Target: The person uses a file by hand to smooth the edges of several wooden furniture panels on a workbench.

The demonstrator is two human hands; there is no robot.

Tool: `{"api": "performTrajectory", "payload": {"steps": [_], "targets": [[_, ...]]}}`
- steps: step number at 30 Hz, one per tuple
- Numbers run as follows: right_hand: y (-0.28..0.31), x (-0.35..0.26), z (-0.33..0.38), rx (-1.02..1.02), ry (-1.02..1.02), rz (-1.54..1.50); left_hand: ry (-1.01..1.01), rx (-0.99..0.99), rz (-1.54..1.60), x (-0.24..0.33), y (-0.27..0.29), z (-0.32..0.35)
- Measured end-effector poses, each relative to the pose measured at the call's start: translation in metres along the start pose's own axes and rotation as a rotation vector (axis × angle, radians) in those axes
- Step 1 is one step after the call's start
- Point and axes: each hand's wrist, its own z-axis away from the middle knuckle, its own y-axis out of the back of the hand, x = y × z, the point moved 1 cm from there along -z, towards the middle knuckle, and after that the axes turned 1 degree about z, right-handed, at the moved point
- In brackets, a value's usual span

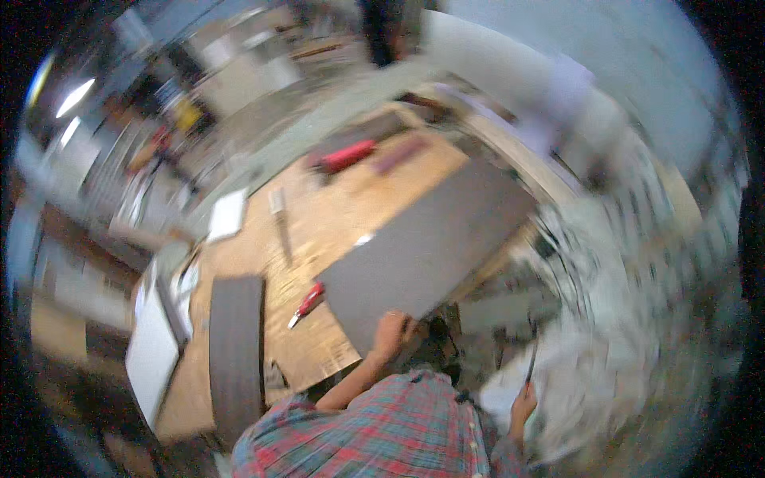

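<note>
Head view: left hand [393, 334] at the near edge of a wide dark board [434, 243], fingers bent; blur, cannot tell whether they grip the edge or only rest against it. Right hand [523, 405] well apart from the left, out to the right beyond the board, closed around a thin dark tool [531, 360] that points up and away. Plaid shirt [374, 430] below, between the two hands.

Board lies flat and slantwise on the wooden surface [319, 342], running from the left hand toward the far right; small pale patch [364, 239] at its left edge. Just left of the board, a red-handled knife [307, 304], pale tip toward the person. Farther left, a narrow dark board [237, 350], lengthwise to the person. Small dark object [276, 376] near its right side, kind unclear.

Beyond the knife, a slim stick-like item [280, 227] with a pale far end. White piece [228, 215] at the left rim of the surface. Toward the far end, a bright red object [347, 156] and a duller red block [400, 154] beside it, both smeared. White panel [151, 362] at far left. Lit lamp [75, 98] upper left.
</note>
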Motion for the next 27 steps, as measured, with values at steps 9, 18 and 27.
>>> {"api": "performTrajectory", "payload": {"steps": [9, 18, 27], "targets": [[-0.102, -0.062, -0.084, -0.476, 0.166, 0.247, -0.052, -0.039, -0.035, -0.012, -0.044, -0.013], [-0.139, -0.048, -0.245, -0.470, 0.104, 0.330, 0.151, -0.035, -0.120, -0.007, -0.048, -0.052], [-0.224, -0.014, -0.406, -0.500, -0.468, 0.121, 0.584, 0.139, -0.304, -0.004, -0.043, -0.053]]}}
